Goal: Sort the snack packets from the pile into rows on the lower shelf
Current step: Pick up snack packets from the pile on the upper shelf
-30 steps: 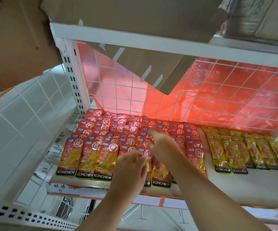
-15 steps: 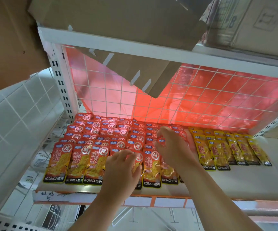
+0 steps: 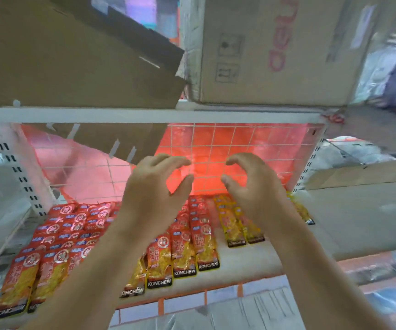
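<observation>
Both up in front of the wire grid back (image 3: 239, 144) — left hand (image 3: 154, 186) and right hand (image 3: 251, 186), fingers loosely curled, thumbs apart, holding nothing. Below, on the lower shelf (image 3: 251, 260): red Konchew packets (image 3: 73, 227) in overlapping rows at left, yellow packets (image 3: 232, 225) just beside them at right.

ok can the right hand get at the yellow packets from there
Probably yes. The right hand is empty and hovers above the yellow packets, which lie uncovered on the lower shelf; the hanging cardboard flap is well off to the left.
</observation>
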`<state>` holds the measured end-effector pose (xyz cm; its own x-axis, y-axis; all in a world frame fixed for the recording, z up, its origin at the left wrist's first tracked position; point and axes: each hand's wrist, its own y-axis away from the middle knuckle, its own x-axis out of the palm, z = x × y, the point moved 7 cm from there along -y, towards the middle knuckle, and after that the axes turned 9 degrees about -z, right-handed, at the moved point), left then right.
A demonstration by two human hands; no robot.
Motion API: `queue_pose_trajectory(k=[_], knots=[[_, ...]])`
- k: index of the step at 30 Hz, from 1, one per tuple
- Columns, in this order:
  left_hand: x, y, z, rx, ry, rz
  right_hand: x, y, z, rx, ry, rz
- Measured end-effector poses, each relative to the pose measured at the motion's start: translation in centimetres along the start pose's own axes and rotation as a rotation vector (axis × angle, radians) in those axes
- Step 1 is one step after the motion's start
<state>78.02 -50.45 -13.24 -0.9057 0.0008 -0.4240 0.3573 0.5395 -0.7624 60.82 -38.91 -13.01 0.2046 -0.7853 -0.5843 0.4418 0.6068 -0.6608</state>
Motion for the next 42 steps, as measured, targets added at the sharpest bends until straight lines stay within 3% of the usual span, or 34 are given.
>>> queue_pose_trajectory(k=[9,15,20,30,42], knots=[[5.7,-4.2,-23.5,0.338,0.224,-0.044,-24.5,0.8,-5.3,-0.003,0.13,-0.316],[11.3,-4.3,-38.4,0.425,0.357,0.039,-40.4,4.7,-9.3,0.003,0.285,-0.449],[16.2,-3.9,-47.0,0.449,0.47,0.11,-49.3,7.6,-14.0,0.072,0.364,-0.506],[30.4,-3.0,-56.8,0.452,0.566,0.26,-58.5,10.0,-25.2,0.216,0.486,-0.538],[51.5,-5.2,-65.0,0.428,0.67,0.274,-65.7,4.5,-43.0,0.277,0.582,-0.499]])
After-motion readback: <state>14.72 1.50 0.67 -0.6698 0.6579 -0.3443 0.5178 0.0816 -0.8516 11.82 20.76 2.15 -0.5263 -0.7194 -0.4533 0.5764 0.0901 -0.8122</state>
